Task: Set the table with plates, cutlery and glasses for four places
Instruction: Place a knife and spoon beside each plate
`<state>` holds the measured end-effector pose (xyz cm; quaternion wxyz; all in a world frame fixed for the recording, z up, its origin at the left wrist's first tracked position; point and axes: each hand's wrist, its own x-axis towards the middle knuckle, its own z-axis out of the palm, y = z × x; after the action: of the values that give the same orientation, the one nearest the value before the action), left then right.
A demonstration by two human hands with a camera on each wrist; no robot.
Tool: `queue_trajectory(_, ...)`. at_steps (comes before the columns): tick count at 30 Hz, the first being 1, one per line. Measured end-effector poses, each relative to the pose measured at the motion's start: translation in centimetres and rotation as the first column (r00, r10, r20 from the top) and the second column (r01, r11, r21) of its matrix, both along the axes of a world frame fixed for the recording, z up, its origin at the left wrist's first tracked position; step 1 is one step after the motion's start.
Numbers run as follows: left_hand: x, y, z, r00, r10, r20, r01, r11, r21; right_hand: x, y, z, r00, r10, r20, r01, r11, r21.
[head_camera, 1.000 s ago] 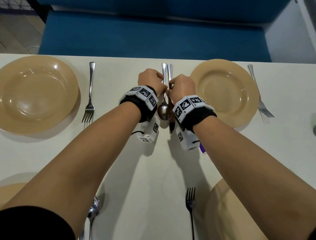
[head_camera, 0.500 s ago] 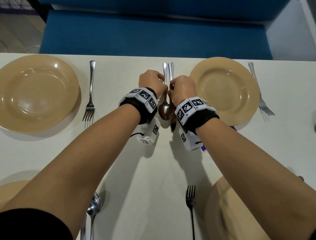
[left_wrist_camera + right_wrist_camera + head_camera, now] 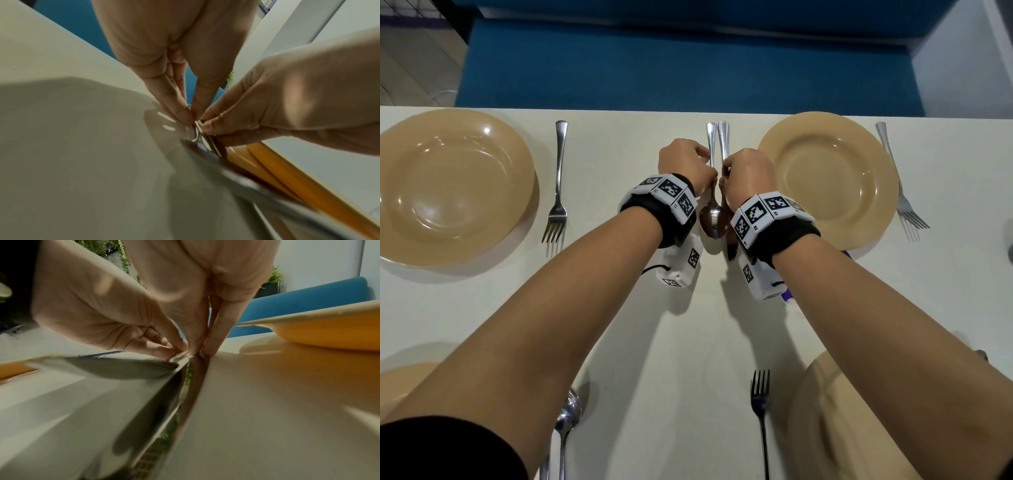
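Note:
A spoon (image 3: 713, 219) and a knife (image 3: 723, 137) lie side by side on the white table (image 3: 688, 342), between the two far tan plates (image 3: 453, 186) (image 3: 825, 180). My left hand (image 3: 685, 161) pinches the spoon's handle. My right hand (image 3: 748, 171) pinches the knife's handle right beside it. The two hands touch. In the left wrist view, fingertips (image 3: 185, 113) press on the spoon (image 3: 193, 134) at the table. The right wrist view shows fingertips (image 3: 209, 347) gripping the knife (image 3: 164, 402), whose blade runs toward the camera.
Forks lie beside the far plates (image 3: 558, 192) (image 3: 900, 192). Near me, another fork (image 3: 760, 411) lies left of a plate (image 3: 835, 428), and a spoon (image 3: 566, 421) lies right of a plate (image 3: 400, 380). A blue bench (image 3: 688, 68) runs behind the table's far edge.

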<state>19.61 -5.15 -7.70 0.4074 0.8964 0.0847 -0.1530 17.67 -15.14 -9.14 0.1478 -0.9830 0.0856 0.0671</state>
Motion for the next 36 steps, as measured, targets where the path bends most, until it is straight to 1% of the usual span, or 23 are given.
queue_trajectory(6,-0.1,-0.3,-0.1,1.000,0.003,-0.010,-0.003,1.000,-0.010,0.0,-0.3,0.0,1.000,-0.020,0.003,0.020,1.000,-0.002)
queue_trajectory(10,0.2,-0.5,0.0,1.000,0.004,-0.009,-0.004,1.000,-0.007,0.0,-0.3,0.1,1.000,-0.005,0.003,0.005,1.000,-0.019)
queue_trajectory(20,0.0,-0.4,0.1,1.000,-0.009,-0.001,0.009,1.000,0.000,-0.2,-0.2,0.7,1.000,0.008,-0.012,-0.008,1.000,-0.003)
queue_trajectory(24,-1.1,-0.3,1.0,1.000,0.021,0.020,-0.020,0.999,-0.049,-1.3,-0.9,1.9,0.999,-0.035,0.017,0.033,0.996,0.086)
queue_trajectory(27,-2.3,-0.7,2.6,0.995,0.032,0.098,-0.024,0.996,-0.087,-3.0,-2.1,3.6,0.988,-0.132,0.082,0.114,0.974,0.198)
queue_trajectory(31,-5.1,-3.6,5.4,0.986,-0.051,0.160,0.078,0.982,-0.172,-6.3,-5.6,6.5,0.961,-0.247,0.128,0.208,0.943,0.258)
queue_trajectory(34,-8.2,-8.2,6.9,0.971,-0.168,0.168,0.200,0.960,-0.197,-10.0,-10.2,8.1,0.925,-0.349,0.148,0.304,0.917,0.258)
queue_trajectory(36,-10.8,-12.1,7.5,0.950,-0.269,0.157,0.298,0.931,-0.208,-12.9,-14.0,8.7,0.899,-0.415,0.137,0.378,0.896,0.234)
